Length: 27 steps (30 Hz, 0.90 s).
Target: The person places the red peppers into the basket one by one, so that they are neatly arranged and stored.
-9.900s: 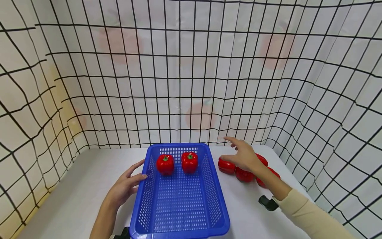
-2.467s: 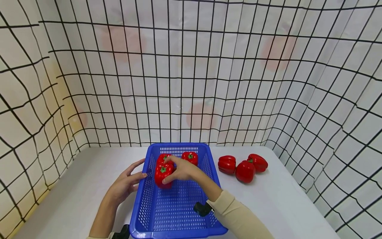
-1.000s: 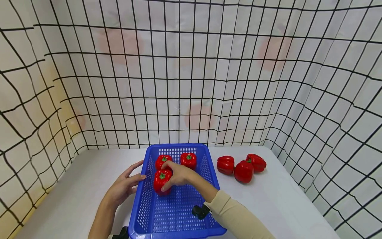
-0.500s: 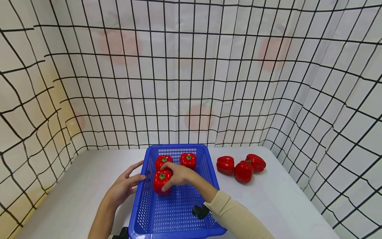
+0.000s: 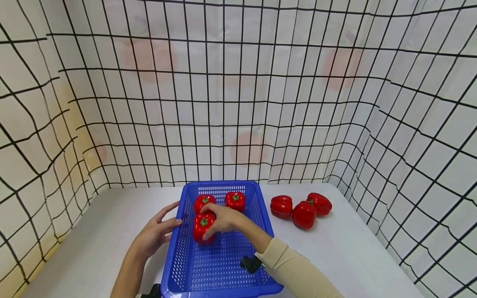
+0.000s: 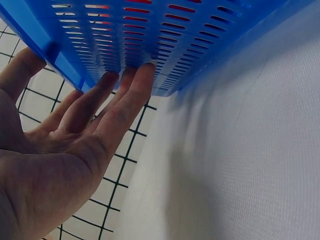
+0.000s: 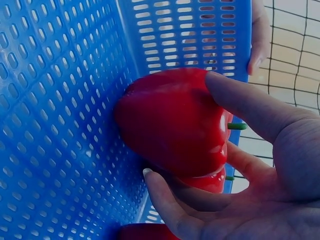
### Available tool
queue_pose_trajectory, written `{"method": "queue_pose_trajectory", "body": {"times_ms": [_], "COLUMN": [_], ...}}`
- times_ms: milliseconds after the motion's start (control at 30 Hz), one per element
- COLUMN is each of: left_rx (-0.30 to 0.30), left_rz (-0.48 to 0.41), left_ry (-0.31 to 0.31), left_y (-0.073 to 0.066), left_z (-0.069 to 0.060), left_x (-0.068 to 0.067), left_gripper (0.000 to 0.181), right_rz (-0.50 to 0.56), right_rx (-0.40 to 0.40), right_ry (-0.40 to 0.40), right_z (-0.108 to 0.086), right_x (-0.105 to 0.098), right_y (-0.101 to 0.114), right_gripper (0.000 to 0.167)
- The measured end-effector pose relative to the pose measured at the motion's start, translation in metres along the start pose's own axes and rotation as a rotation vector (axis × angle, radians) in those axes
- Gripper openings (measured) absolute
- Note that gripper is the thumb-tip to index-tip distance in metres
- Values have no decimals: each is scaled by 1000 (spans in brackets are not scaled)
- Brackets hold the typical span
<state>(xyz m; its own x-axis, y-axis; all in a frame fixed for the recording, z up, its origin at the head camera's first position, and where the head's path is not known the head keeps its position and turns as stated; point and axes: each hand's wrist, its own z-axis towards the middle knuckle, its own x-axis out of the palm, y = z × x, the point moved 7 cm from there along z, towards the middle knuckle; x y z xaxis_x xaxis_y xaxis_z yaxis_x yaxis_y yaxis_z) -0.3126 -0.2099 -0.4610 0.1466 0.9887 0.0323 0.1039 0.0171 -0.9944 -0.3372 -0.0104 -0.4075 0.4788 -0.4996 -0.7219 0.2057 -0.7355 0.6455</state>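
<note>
A blue perforated plastic basket stands on the white table. My right hand reaches into it and holds a red bell pepper, thumb on one side and fingers on the other. This pepper is upright, green stem up, near the left wall. Behind it a second bell pepper shows partly, and a third bell pepper sits at the back right of the basket. Outside the left wall, my left hand touches the basket; in the left wrist view its straight fingers rest against the slotted wall.
Three more red bell peppers lie on the table to the basket's right: one on its side, one in front and one farther right. Black wire mesh encloses the table at the back and both sides.
About ten seconds ago my right hand was over the bell peppers on the right and the basket held two. A third bell pepper is now inside, in my right hand. Over the last second hardly anything moved.
</note>
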Motion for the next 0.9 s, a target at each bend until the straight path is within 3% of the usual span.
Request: {"method": "queue_pose_trajectory", "body": {"times_ms": [433,667,900], "left_rx": [-8,1,0], "left_rz": [-8,-7,-5], "left_ry": [-6,-2,3], "left_y": [0,0,-1], "left_z": [-1,-1,-3], "left_x": [1,0,-1], "left_gripper": [76,76,76], "right_rz": [-8,-43,-98], "right_rx": [-8,-59,-58], "right_ry": [-24,-41,-106], "right_z": [-14,-29,-48], "right_x": [-18,-42,-68], "right_y": [2,-2,-8], "right_gripper": [76,80,88]}}
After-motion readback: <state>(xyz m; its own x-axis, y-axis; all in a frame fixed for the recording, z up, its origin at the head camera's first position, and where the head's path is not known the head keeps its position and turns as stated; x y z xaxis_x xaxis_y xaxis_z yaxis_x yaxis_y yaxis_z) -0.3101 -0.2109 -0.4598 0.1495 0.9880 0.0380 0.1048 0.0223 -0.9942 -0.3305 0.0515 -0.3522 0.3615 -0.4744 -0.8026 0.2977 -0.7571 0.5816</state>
